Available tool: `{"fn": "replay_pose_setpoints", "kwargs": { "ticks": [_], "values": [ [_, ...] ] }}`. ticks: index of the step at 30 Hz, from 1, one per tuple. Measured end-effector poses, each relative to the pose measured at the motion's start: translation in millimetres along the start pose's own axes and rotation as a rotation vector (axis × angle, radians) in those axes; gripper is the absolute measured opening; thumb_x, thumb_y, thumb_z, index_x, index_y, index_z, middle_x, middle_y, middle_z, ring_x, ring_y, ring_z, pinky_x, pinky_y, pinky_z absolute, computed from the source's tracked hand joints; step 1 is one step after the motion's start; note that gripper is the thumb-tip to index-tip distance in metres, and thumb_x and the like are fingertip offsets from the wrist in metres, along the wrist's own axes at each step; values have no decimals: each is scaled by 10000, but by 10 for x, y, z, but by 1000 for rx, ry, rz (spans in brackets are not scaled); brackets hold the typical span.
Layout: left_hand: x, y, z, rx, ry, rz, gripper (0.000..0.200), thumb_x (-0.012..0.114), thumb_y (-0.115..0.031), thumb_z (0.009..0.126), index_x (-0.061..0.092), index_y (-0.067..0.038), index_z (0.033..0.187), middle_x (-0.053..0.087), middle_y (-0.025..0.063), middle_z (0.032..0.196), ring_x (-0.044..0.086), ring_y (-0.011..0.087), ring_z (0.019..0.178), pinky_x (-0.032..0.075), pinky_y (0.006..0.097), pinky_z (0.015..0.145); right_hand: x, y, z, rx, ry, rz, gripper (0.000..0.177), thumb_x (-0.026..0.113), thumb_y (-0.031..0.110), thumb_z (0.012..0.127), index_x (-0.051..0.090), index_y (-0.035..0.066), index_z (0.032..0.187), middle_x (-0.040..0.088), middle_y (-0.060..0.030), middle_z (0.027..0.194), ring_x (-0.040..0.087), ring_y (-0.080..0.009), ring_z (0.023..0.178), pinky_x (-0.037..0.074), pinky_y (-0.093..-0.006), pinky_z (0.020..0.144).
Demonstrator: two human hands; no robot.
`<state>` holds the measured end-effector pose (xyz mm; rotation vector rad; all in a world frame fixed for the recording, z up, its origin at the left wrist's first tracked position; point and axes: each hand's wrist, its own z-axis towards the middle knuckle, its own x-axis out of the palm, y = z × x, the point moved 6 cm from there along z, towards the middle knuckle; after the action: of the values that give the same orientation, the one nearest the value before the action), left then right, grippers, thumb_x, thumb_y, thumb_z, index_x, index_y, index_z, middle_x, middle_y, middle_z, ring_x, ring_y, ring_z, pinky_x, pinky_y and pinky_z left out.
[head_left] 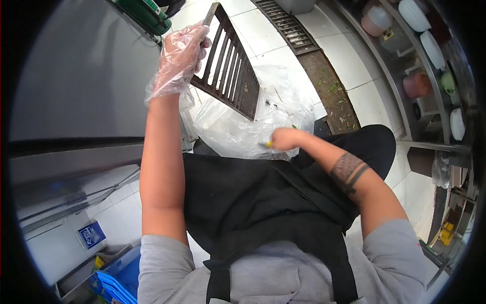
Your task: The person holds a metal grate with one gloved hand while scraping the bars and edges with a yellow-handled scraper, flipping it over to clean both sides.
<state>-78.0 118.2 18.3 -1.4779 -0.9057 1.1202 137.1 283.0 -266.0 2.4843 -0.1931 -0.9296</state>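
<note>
A dark metal drain grate point(235, 71) stands tilted over a clear plastic bag point(228, 129) on the white tiled floor. My left hand point(182, 58), in a clear plastic glove, is closed round the grate's upper left edge. Bare of any glove, my right hand point(286, 139) is closed in front of the bag, on a small tool with a yellow part point(269, 144); the rest of that tool is blurred. Dark bits lie on the bag.
An uncovered drain channel point(329, 86) with leaves and dirt runs at the right, with another grate point(288, 25) beyond it. Metal shelves point(400, 55) with containers stand at far right. A grey cabinet point(86, 76) is at left, a blue crate point(121, 273) at lower left.
</note>
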Motion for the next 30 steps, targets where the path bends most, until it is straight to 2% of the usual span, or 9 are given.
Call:
{"fn": "replay_pose_setpoints", "kwargs": {
  "ticks": [2, 4, 7, 8, 10, 13, 19, 23, 30],
  "values": [
    [-12, -28, 27, 26, 34, -20, 295, 695, -275, 987, 723, -24, 1140, 626, -20, 780, 495, 41, 575, 367, 211, 437, -172, -515, -69, 112, -88, 116, 363, 614, 295, 943, 763, -3, 1086, 740, -221, 893, 716, -385, 813, 562, -477, 771],
    [-36, -18, 59, 17, 49, -7, 321, 692, -274, 989, 708, -14, 1177, 625, -13, 798, 490, 37, 585, 366, 208, 438, -637, -420, -467, 270, -229, 633, 376, 633, 236, 939, 721, 13, 1230, 709, -204, 900, 695, -374, 767, 571, -443, 764],
    [23, -5, 54, -20, 43, -78, 334, 699, -275, 986, 700, -16, 1198, 626, -7, 816, 492, 43, 595, 353, 207, 453, -992, -41, -673, 95, -494, 931, 445, 645, 190, 929, 661, 20, 1340, 677, -194, 931, 672, -361, 733, 575, -432, 758],
    [71, -11, 35, -22, 44, -76, 334, 699, -275, 986, 700, -16, 1198, 626, -7, 816, 492, 43, 595, 353, 207, 453, -974, 46, -639, 94, -492, 933, 445, 645, 190, 929, 661, 20, 1340, 677, -194, 931, 672, -361, 733, 575, -432, 758],
    [141, 7, -26, -54, -8, -143, 327, 704, -270, 982, 700, -34, 1208, 626, -12, 813, 499, 44, 602, 345, 203, 462, -1191, 435, -757, -178, -955, 353, 480, 655, 173, 908, 646, 4, 1357, 675, -246, 974, 678, -387, 757, 581, -460, 774],
    [254, 24, -91, -49, -41, -153, 326, 716, -267, 974, 701, -52, 1218, 627, -22, 807, 516, 44, 605, 352, 200, 474, -1201, 838, -811, -98, -1075, 257, 462, 639, 148, 881, 655, -11, 1315, 680, -265, 957, 694, -429, 809, 579, -493, 791],
    [441, 73, -171, -33, -73, -224, 381, 752, -264, 960, 706, -45, 1268, 642, -23, 807, 529, 48, 598, 379, 212, 488, -1352, 1042, -778, 150, -748, 136, 357, 579, 113, 861, 659, -87, 1145, 686, -296, 1022, 715, -461, 929, 581, -535, 846],
    [539, 32, -150, -2, -65, -220, 385, 757, -257, 961, 706, -42, 1275, 645, -22, 808, 533, 47, 600, 385, 211, 491, -1493, 972, -661, 156, -848, 112, 332, 577, 93, 842, 654, -107, 1095, 690, -307, 1008, 722, -460, 919, 587, -537, 822],
    [515, 104, -152, 52, -80, -212, 368, 756, -229, 963, 707, -37, 1272, 661, -20, 823, 551, 41, 604, 406, 189, 492, -1398, 908, -780, 209, -747, 155, 343, 623, 96, 800, 670, -117, 1064, 716, -315, 976, 732, -454, 924, 598, -522, 821]
  ]
}}
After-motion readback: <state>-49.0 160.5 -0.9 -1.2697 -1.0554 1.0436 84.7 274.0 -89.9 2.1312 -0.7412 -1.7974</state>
